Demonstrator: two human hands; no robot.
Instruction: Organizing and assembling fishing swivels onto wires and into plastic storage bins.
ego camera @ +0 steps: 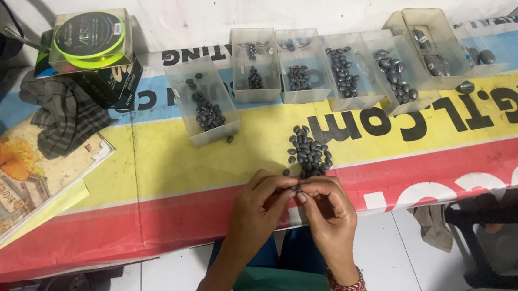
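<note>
Lead sinker (296,189), small, dark grey and oval, pinched at the near edge of the tabletop between the fingertips of both hands, mostly hidden by them. Left hand (259,207) closed on it from the left, thumb and forefinger curled in; right hand (327,212) closed on it from the right, fingertips touching those of the left, a red beaded bracelet (346,288) round the wrist. Just beyond the fingers, a loose pile of sinkers (309,152) of the same dull grey, smooth and egg-shaped, lying on the yellow band of the cover. Further back, a row of clear plastic boxes: the leftmost box (202,102) set at an angle and apart, with one stray sinker beside its near corner; four more boxes (325,68) side by side, each holding sinkers, larger toward the right; a lidded box (433,39) at the far right, tilted. At the back left, a spool of bright green fishing line (90,35) in a clear case, resting on a dark carton. Near it, a crumpled grey checked cloth (63,116) lying partly over an illustrated book (6,191). Tabletop covered with a printed banner (164,193) in blue, yellow and red stripes with large black lettering. Below, white floor tiles (409,259); behind, a white wall.
</note>
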